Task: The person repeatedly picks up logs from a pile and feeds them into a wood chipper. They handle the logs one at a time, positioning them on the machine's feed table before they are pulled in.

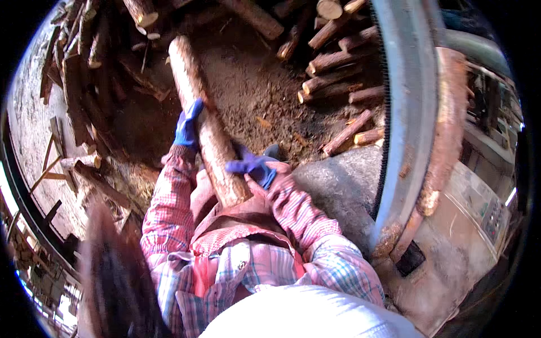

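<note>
A bark-covered log (217, 143) slants in front of my body, its far end up and to the left and its cut near end close to my lap. My left hand (188, 125), in a blue glove, is closed on the log's left side near its middle. Lower down, my right hand (253, 167), in a blue-purple glove, grips it from the right. The undersides of both grips are hidden by the log.
On the right runs a curved-looking blue-grey metal track (408, 112) with a dark toothed edge; another log (445, 135) lies along it. Several cut logs (332, 62) are piled at the far right. More wood (84, 73) leans at the left, and a control panel (493, 219) stands beyond the track.
</note>
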`<state>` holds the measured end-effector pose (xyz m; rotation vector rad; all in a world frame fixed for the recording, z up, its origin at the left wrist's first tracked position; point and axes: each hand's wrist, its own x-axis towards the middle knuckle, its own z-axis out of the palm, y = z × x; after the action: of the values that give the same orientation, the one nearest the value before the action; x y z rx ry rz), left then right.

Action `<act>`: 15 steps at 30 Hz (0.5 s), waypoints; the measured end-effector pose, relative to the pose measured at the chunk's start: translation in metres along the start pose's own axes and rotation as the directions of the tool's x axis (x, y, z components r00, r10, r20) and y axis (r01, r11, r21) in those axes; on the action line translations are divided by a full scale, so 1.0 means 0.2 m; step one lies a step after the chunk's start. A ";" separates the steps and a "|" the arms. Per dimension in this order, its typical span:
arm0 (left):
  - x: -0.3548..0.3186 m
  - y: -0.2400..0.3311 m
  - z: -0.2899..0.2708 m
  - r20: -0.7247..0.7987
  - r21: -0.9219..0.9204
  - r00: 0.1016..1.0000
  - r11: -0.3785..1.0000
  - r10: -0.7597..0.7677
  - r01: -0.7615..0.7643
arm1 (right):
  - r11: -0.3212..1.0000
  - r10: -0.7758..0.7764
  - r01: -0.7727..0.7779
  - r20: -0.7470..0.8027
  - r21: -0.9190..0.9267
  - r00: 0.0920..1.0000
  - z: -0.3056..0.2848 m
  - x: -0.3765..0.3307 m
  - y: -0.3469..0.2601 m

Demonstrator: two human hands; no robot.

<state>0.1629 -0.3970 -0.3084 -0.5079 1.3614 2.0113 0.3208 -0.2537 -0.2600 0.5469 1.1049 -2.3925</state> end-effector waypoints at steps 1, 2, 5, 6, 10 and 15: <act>-0.01 0.14 0.20 -0.061 0.100 0.977 0.975 0.206 -0.199 | 0.994 -0.081 0.079 -0.031 -0.079 0.996 0.04 -0.01 -0.24; -0.02 0.27 0.41 -0.041 0.027 0.977 0.978 0.209 -0.208 | 0.976 -0.157 0.146 -0.055 -0.162 0.986 0.08 0.00 -0.47; 0.05 0.54 1.00 0.230 0.056 0.823 0.837 0.519 -0.544 | 0.622 -0.632 0.454 -0.067 -0.638 0.772 -0.15 0.02 -0.82; 0.02 0.65 1.19 0.312 -0.027 0.747 0.791 0.588 -0.611 | 0.521 -0.684 0.484 -0.005 -0.703 0.729 -0.09 -0.11 -1.10; -0.16 1.05 1.84 0.508 -0.182 0.487 0.641 0.710 -0.745 | 0.063 -0.863 0.514 0.212 -0.855 0.458 -0.22 -0.31 -1.98; -0.20 0.98 1.89 0.522 -0.098 0.544 0.679 0.657 -0.727 | -0.009 -0.840 0.112 0.068 -0.994 0.538 -0.72 -0.57 -2.78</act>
<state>0.0692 -0.1103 -0.0049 0.7612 1.4331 2.3727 0.1348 0.2062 0.0491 0.3672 3.2827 -1.1900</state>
